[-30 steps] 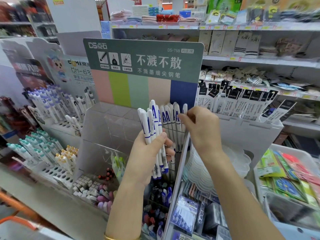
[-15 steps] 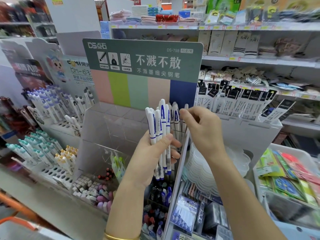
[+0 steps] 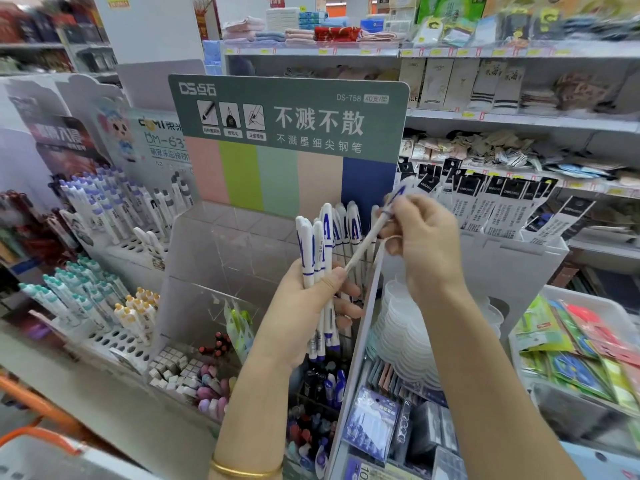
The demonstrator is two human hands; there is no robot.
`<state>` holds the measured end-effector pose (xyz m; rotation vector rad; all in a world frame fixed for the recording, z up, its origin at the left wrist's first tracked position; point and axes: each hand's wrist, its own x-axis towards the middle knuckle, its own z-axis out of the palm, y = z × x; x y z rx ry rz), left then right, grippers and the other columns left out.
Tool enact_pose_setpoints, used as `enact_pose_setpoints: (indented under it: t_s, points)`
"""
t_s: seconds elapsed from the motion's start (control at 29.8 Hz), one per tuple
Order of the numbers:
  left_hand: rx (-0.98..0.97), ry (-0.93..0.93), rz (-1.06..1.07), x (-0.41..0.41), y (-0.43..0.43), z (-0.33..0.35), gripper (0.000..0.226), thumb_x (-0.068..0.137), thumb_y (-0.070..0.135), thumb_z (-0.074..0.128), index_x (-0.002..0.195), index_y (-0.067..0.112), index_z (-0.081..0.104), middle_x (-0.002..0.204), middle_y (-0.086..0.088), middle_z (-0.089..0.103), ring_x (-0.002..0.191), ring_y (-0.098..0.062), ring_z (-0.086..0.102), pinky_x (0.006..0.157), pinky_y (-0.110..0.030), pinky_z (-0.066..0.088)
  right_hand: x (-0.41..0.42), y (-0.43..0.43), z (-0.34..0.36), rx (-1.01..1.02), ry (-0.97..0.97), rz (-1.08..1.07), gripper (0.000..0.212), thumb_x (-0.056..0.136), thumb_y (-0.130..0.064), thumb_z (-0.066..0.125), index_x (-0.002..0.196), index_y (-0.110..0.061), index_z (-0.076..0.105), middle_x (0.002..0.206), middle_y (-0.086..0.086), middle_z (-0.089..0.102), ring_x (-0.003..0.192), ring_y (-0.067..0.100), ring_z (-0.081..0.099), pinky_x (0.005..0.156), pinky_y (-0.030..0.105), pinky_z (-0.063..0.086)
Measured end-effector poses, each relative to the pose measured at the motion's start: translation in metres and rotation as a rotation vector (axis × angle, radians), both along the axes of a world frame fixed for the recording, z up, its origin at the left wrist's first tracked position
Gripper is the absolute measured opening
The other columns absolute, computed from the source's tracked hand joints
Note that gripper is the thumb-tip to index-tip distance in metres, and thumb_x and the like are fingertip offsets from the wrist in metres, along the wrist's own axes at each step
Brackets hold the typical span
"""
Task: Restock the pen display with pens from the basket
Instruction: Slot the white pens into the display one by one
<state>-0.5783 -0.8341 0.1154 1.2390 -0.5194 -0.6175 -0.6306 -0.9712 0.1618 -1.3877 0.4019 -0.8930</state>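
Note:
My left hand [image 3: 304, 306] grips a bundle of white pens with blue caps [image 3: 317, 258], held upright in front of the clear acrylic pen display [image 3: 221, 258]. That display has a green header card [image 3: 287, 116] with pastel stripes. More white and blue pens [image 3: 348, 226] stand in its rightmost compartment, just behind the bundle. My right hand [image 3: 420, 237] pinches a single white pen [image 3: 374, 233], which is blurred and tilted, its cap up right and its tip down near my left thumb. The basket's orange rim [image 3: 41, 434] shows at the bottom left.
White tiered racks [image 3: 104, 341] of capped pens stand to the left. Erasers and small items [image 3: 187, 372] fill the bins below the display. A stack of white plastic palettes [image 3: 405, 327] sits right of it. Hanging refill packs [image 3: 485, 202] and a tray of packets [image 3: 581, 341] lie further right.
My right hand has drawn one pen out of the bundle and swung it upward to the right, tilted. My left hand with the bundle has shifted slightly right.

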Motion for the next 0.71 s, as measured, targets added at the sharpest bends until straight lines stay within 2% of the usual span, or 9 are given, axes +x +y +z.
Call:
enact_pose_setpoints:
  t_s: [0.07,0.13,0.2,0.3,0.4,0.47,0.57,0.71]
  points:
    - [0.005,0.006,0.031,0.001,0.001,-0.001,0.008,0.098,0.011,0.052,0.105,0.006,0.052,0.075,-0.009,0.069,0.053,-0.017,0.061,0.051,-0.028,0.052,0.002,-0.007,0.002,-0.075,-0.069,-0.186,0.019,0.097,-0.01,0.048,0.081,-0.014,0.056,0.074,0.002,0.06,0.058,0.008,0.052,0.051,0.022,0.042]
    - [-0.002,0.018,0.053,0.001,0.001,-0.001,0.009,0.098,0.009,0.051,0.107,0.006,0.051,0.075,-0.01,0.068,0.05,-0.016,0.058,0.048,-0.027,0.05,0.006,-0.012,-0.001,-0.265,-0.037,-0.331,0.019,0.098,-0.014,0.048,0.082,-0.023,0.054,0.078,-0.001,0.059,0.067,0.014,0.056,0.059,0.03,0.046]
    - [-0.009,0.029,0.061,-0.001,-0.001,-0.001,0.011,0.099,0.009,0.051,0.11,0.006,0.051,0.076,-0.011,0.068,0.049,-0.015,0.056,0.047,-0.026,0.049,0.009,-0.011,-0.008,-0.432,0.037,-0.354,0.016,0.097,-0.014,0.05,0.085,-0.023,0.055,0.078,-0.002,0.059,0.071,0.017,0.057,0.064,0.033,0.048]
    - [-0.016,0.027,0.059,-0.002,-0.002,-0.001,0.017,0.098,0.011,0.052,0.114,0.009,0.05,0.078,-0.01,0.069,0.05,-0.015,0.056,0.048,-0.026,0.049,0.011,-0.008,-0.02,-0.587,0.117,-0.333,0.008,0.096,-0.014,0.053,0.096,-0.013,0.061,0.083,0.0,0.061,0.078,0.019,0.058,0.072,0.031,0.049]
    - [-0.028,0.017,0.058,-0.002,-0.001,-0.001,0.019,0.098,0.012,0.053,0.116,0.008,0.049,0.079,-0.01,0.07,0.051,-0.015,0.057,0.049,-0.026,0.049,0.013,-0.008,-0.03,-0.756,0.284,-0.346,0.013,0.094,-0.018,0.059,0.098,-0.007,0.066,0.087,0.0,0.059,0.082,0.015,0.053,0.072,0.022,0.039]
    - [-0.033,0.014,0.051,-0.001,0.0,-0.002,0.018,0.098,0.013,0.053,0.114,0.007,0.05,0.079,-0.01,0.07,0.051,-0.016,0.058,0.05,-0.026,0.05,0.017,-0.009,-0.035,-0.853,0.425,-0.352,0.015,0.091,-0.021,0.063,0.091,-0.007,0.067,0.086,0.0,0.053,0.082,0.017,0.051,0.069,0.024,0.034]
    - [-0.034,0.004,0.027,-0.001,0.001,-0.002,0.016,0.097,0.016,0.053,0.111,0.009,0.051,0.078,-0.008,0.07,0.054,-0.016,0.06,0.053,-0.028,0.051,0.019,-0.01,-0.039,-0.88,0.574,-0.354,0.019,0.089,-0.026,0.065,0.085,-0.008,0.062,0.085,-0.001,0.047,0.083,0.018,0.047,0.067,0.028,0.033]
    - [-0.062,0.019,-0.012,-0.001,0.002,-0.001,0.02,0.094,0.019,0.055,0.11,0.008,0.052,0.076,-0.007,0.069,0.055,-0.016,0.06,0.055,-0.03,0.051,0.012,-0.007,-0.036,-0.802,0.414,-0.366,0.012,0.088,-0.02,0.066,0.082,-0.01,0.062,0.082,-0.003,0.051,0.08,0.016,0.048,0.067,0.022,0.03]
